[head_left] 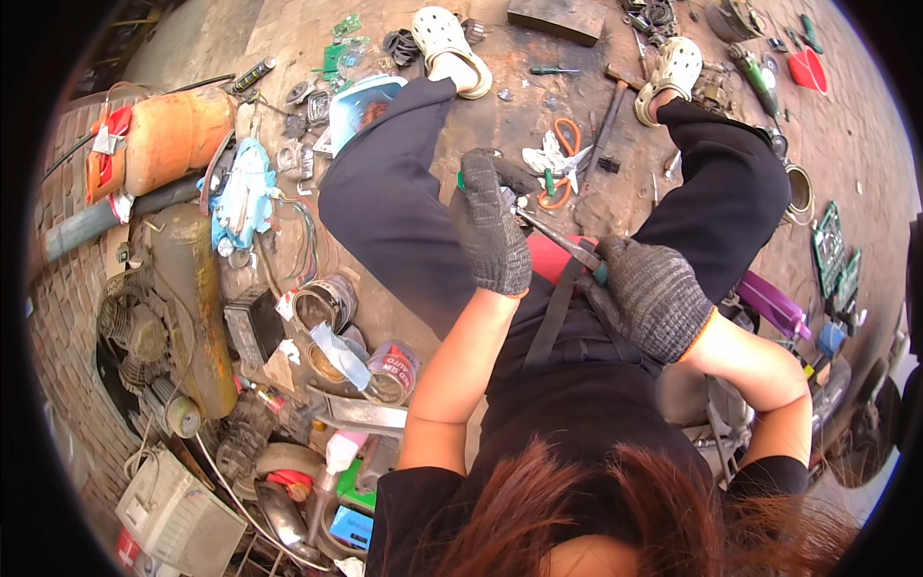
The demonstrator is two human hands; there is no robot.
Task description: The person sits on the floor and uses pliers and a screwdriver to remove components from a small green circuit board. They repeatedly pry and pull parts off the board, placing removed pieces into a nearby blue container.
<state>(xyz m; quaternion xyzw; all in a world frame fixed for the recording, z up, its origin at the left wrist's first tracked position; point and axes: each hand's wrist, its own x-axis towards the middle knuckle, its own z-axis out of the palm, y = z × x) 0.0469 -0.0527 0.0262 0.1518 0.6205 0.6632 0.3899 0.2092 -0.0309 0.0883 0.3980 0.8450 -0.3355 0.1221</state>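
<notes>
My left hand (490, 226), in a dark grey knit glove, is closed around a small part whose kind the fingers hide. A bit of green shows at its left edge and a pale metal end at its right. In my right hand (659, 293), gloved alike, is a steel tool with a tapered nose and teal grip, apparently pliers (556, 234). The nose reaches left to the metal end by my left fingers; whether it grips it, I cannot tell. Below the tool, a red piece (556, 258) lies between my legs. A dark strap (556, 322) hangs over my lap.
Orange-handled scissors (567, 144), a hammer (608, 120) and a screwdriver (553, 70) lie on the ground ahead. A light blue basin (361, 111) stands by my left leg. An orange gas cylinder (183, 139) and open cans (324, 303) are left; a purple bottle (774, 306) is right.
</notes>
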